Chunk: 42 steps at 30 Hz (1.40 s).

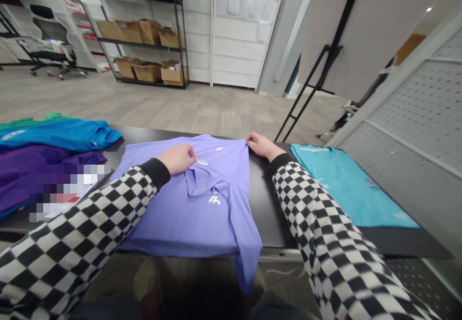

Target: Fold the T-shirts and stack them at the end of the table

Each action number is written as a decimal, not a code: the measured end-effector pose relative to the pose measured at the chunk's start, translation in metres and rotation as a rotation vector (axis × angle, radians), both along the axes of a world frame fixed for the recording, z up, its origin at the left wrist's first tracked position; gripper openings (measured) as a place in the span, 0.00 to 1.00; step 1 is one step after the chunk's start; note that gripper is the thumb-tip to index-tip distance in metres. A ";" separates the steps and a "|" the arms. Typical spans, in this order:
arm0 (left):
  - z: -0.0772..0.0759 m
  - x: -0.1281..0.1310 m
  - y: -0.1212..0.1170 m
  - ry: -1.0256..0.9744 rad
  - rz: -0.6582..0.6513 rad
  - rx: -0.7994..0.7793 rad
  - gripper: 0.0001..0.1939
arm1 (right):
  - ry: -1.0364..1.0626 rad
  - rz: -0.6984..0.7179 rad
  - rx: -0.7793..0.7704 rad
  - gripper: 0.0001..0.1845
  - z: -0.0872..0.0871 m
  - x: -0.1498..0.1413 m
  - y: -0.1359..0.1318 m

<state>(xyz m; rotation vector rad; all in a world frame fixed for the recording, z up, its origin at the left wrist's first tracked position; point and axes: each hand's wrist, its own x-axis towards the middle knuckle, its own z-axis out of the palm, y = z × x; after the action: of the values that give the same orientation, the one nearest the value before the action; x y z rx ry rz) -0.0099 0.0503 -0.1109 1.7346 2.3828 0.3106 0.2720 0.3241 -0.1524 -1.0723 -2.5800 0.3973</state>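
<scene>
Left hand (176,160) curled closed, its fingers pinching a gathered fold of the lavender T-shirt (173,214) beside a small white logo (201,161); right hand (263,147) closed in a pinch on the far edge of that shirt, at its upper right corner; both wrists end in black cuffs of black-and-white checkered sleeves (325,224). The shirt lies on a black table (269,214), a flap folded inward across its middle, white lettering (214,197) showing, and a loose end draped over the near table edge (249,267); a teal shirt (346,185) lies flat just beside the right hand; a blue shirt (54,134) and a purple shirt (32,166) lie to the left, overlapping, with a pixelated label (68,190) on the purple one; beyond the table, grey carpet (180,108), metal shelving (144,36) holding cardboard boxes (171,72), and an office chair (52,36).
</scene>
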 end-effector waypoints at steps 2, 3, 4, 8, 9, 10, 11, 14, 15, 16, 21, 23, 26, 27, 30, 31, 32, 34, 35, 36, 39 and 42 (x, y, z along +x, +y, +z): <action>-0.001 0.000 -0.003 0.004 -0.008 0.023 0.12 | 0.048 -0.006 -0.008 0.13 -0.001 -0.001 0.000; -0.001 0.000 -0.004 0.009 -0.010 0.032 0.13 | 0.076 -0.010 -0.009 0.14 -0.002 -0.001 0.000; -0.002 0.001 -0.005 0.016 -0.008 0.033 0.14 | 0.101 -0.016 -0.006 0.15 -0.002 -0.001 0.000; -0.004 0.003 -0.009 0.049 0.001 0.012 0.21 | 0.115 -0.061 0.027 0.17 -0.004 -0.001 -0.001; -0.004 0.003 -0.010 0.057 -0.004 0.017 0.22 | 0.103 -0.066 0.037 0.17 -0.004 -0.001 -0.001; -0.005 0.004 -0.011 0.063 -0.011 0.025 0.23 | 0.091 -0.066 0.046 0.16 -0.004 -0.001 -0.002; -0.005 0.005 -0.012 0.072 -0.018 0.034 0.23 | 0.080 -0.063 0.055 0.16 -0.003 -0.002 -0.003; -0.006 0.006 -0.016 0.108 -0.026 0.041 0.24 | 0.058 -0.032 0.094 0.15 0.004 -0.005 -0.011; -0.006 0.007 -0.017 0.124 -0.023 0.030 0.24 | 0.059 -0.018 0.119 0.15 0.007 -0.007 -0.016; -0.006 0.007 -0.019 0.141 -0.020 0.014 0.25 | 0.064 -0.002 0.147 0.15 0.010 -0.009 -0.021; -0.008 0.011 -0.025 0.202 -0.005 0.026 0.25 | 0.086 0.145 0.224 0.19 0.016 -0.029 -0.057; -0.008 0.012 -0.026 0.228 -0.009 0.038 0.24 | 0.040 0.238 0.173 0.23 0.012 -0.038 -0.070; -0.004 0.018 -0.029 0.278 -0.008 -0.029 0.22 | -0.073 0.272 0.068 0.30 0.002 -0.045 -0.078; 0.000 0.023 -0.034 0.298 0.002 -0.027 0.21 | -0.101 0.263 0.045 0.30 -0.002 -0.047 -0.078; 0.017 0.050 -0.064 0.274 -0.011 0.136 0.20 | -0.126 0.256 0.025 0.32 -0.009 -0.047 -0.071; 0.022 0.064 -0.080 0.204 -0.047 0.210 0.19 | -0.121 0.258 0.028 0.33 -0.011 -0.047 -0.068; 0.025 0.080 -0.099 0.088 -0.107 0.265 0.18 | -0.113 0.263 0.032 0.33 -0.013 -0.047 -0.065; 0.022 0.117 -0.138 -0.218 -0.204 0.295 0.15 | -0.089 0.282 0.032 0.34 -0.017 -0.047 -0.059; 0.016 0.135 -0.156 -0.384 -0.232 0.249 0.16 | -0.072 0.296 0.032 0.34 -0.020 -0.048 -0.056; 0.007 0.153 -0.173 -0.532 -0.245 0.187 0.19 | -0.057 0.310 0.032 0.35 -0.022 -0.048 -0.053; -0.030 0.194 -0.201 -0.696 -0.198 0.109 0.20 | -0.045 0.335 0.043 0.35 -0.027 -0.050 -0.047; -0.062 0.218 -0.201 -0.555 -0.178 0.103 0.17 | -0.062 0.345 0.058 0.35 -0.030 -0.051 -0.043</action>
<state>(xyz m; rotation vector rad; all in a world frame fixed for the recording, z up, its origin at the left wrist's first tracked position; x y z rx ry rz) 0.2079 -0.1503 -0.1729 1.6168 1.8341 0.7816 0.2207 0.2807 -0.1821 -0.6276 -2.8173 0.3710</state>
